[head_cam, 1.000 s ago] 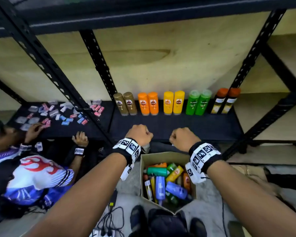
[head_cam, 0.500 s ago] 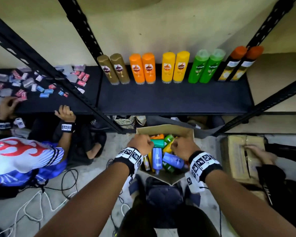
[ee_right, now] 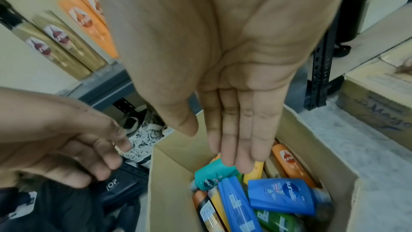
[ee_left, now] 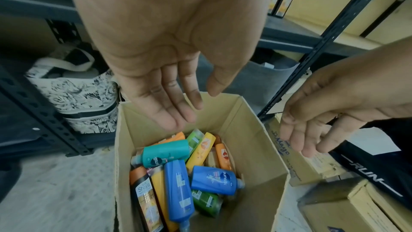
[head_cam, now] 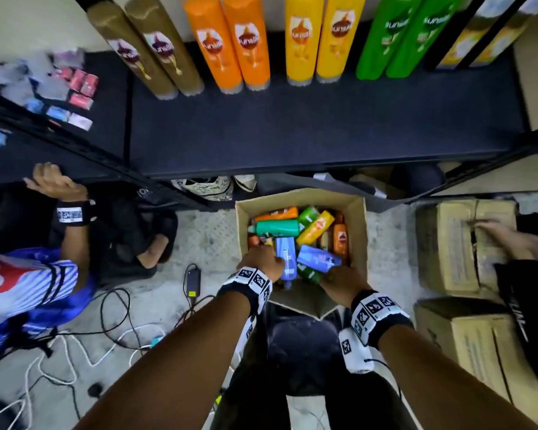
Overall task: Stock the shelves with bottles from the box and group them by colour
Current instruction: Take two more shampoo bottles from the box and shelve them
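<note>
Cardboard forms the open box [head_cam: 357, 231] on the rough grey floor, below the dark matte shelf [head_cam: 292, 131]. Smooth plastic bottles are heaped inside it: two blue ones [ee_left: 178, 191], a teal one [ee_left: 165, 153], and yellow, orange and green ones. On the shelf, tall tapered bottles are stood upright in pairs: gold [head_cam: 146, 51], orange [head_cam: 230, 45], yellow [head_cam: 317, 41], green [head_cam: 398, 38]. The left hand [ee_left: 160, 70] is held above the box, palm spread, fingers straight and close together, nothing grasped. The right hand [ee_right: 227, 84] is held likewise beside it, fingers extended downward over the bottles, empty.
</note>
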